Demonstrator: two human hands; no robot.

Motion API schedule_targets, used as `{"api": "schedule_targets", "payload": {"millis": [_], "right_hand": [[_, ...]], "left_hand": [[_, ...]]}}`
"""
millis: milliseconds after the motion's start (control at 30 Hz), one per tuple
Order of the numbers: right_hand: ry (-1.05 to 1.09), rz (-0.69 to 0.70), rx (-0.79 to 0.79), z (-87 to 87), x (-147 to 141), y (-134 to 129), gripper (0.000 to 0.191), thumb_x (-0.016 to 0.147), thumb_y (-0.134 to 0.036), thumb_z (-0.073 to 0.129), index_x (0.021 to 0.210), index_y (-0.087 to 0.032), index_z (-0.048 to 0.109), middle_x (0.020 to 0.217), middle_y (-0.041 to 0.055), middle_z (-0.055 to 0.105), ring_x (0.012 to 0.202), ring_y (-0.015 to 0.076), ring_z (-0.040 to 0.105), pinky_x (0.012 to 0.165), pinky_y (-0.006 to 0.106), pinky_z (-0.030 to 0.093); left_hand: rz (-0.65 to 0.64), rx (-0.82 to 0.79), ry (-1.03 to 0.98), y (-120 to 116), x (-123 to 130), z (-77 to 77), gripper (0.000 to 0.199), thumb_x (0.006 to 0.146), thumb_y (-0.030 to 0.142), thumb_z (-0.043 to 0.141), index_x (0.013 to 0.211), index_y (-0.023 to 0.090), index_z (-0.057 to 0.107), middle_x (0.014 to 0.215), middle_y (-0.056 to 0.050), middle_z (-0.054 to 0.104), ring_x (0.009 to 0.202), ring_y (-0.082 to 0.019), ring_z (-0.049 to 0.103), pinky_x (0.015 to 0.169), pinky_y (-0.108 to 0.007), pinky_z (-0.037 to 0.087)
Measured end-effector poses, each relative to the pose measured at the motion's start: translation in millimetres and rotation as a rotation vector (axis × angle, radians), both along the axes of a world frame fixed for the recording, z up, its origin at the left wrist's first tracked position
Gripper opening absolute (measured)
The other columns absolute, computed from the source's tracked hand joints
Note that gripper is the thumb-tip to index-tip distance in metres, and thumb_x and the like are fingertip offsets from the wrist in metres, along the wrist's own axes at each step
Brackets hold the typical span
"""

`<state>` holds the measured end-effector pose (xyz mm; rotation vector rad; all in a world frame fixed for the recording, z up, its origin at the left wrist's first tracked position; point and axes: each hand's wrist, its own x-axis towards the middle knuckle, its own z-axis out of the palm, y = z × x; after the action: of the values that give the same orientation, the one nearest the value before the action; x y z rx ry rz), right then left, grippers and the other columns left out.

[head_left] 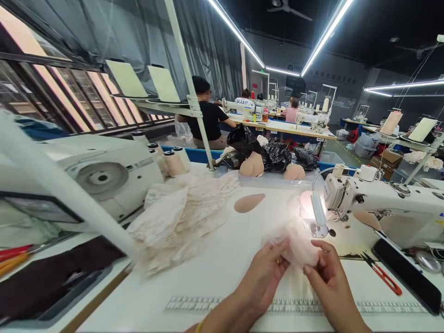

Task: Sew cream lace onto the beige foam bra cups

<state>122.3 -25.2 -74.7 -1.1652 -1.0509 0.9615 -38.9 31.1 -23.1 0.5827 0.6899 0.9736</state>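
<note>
Between my two hands is a piece of sheer, pale lace-like fabric (299,247), its outline blurred by motion. My left hand (267,270) pinches its left edge. My right hand (324,273) grips the right side with thumb and fingers. The fabric lies just in front of the lit needle area of a white sewing machine (357,194). A beige teardrop-shaped pad (249,202) rests flat on the white table beyond my left hand. Left of it spreads a heap of cream lace fabric (180,217).
Red-handled thread snips (385,275) and a black phone (407,277) lie at the right. A printed ruler (194,304) crosses the table's front. Beige molded cups (252,165) and black plastic bags (275,155) sit at the back. A white pole (69,185) rises at left. A co-worker (207,118) sits beyond.
</note>
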Motion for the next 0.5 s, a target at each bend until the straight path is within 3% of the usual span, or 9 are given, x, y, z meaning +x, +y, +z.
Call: {"api": "schedule_targets", "payload": {"millis": [67,167,267,367,500], "right_hand": [[0.034,-0.036,-0.013,-2.2,-7,-11,0.062,0.084,-0.056,0.079,0.135,-0.028,0.057,0.079,-0.0034,0.055,0.066,0.0169,0.053,0.063,0.028,0.044],[0.1,-0.093,-0.04,2.9,-11,-16,0.065,0.084,-0.06,0.079,0.136,-0.029,0.056,0.081,-0.0022,0.059,0.075,0.0198,0.058,0.07,0.03,0.048],[0.118,-0.138,-0.027,7.4,-11,-14,0.068,0.08,-0.059,0.084,0.135,-0.029,0.058,0.083,-0.0014,0.063,0.08,0.0213,0.062,0.077,0.033,0.051],[0.093,-0.157,-0.011,4.8,-10,-13,0.068,0.078,-0.059,0.086,0.132,-0.027,0.06,0.081,-0.0013,0.064,0.077,0.0217,0.063,0.076,0.033,0.053],[0.158,-0.155,-0.026,-0.5,-9,-10,0.069,0.079,-0.061,0.085,0.134,-0.028,0.059,0.081,-0.0016,0.063,0.077,0.0208,0.062,0.072,0.031,0.052]], "left_hand": [[0.069,0.017,-0.044,4,-1,7.3,0.035,0.072,0.029,0.093,0.099,0.016,0.076,0.109,-0.009,0.076,0.106,-0.024,0.069,0.09,-0.029,0.055],[0.041,0.012,-0.09,4,-2,12.3,0.025,0.083,0.032,0.085,0.098,0.015,0.077,0.105,-0.009,0.076,0.1,-0.023,0.07,0.085,-0.031,0.057],[0.096,-0.059,-0.118,2,0,11.8,0.017,0.091,0.032,0.077,0.094,0.016,0.076,0.101,-0.007,0.076,0.095,-0.022,0.071,0.082,-0.032,0.059],[0.138,-0.019,-0.136,0,3,12.1,0.016,0.088,0.031,0.08,0.092,0.016,0.076,0.1,-0.007,0.077,0.095,-0.021,0.071,0.086,-0.03,0.059],[0.086,0.048,-0.129,-2,7,16.3,0.03,0.078,0.037,0.089,0.092,0.013,0.079,0.096,-0.011,0.079,0.097,-0.027,0.072,0.088,-0.033,0.058]]}}
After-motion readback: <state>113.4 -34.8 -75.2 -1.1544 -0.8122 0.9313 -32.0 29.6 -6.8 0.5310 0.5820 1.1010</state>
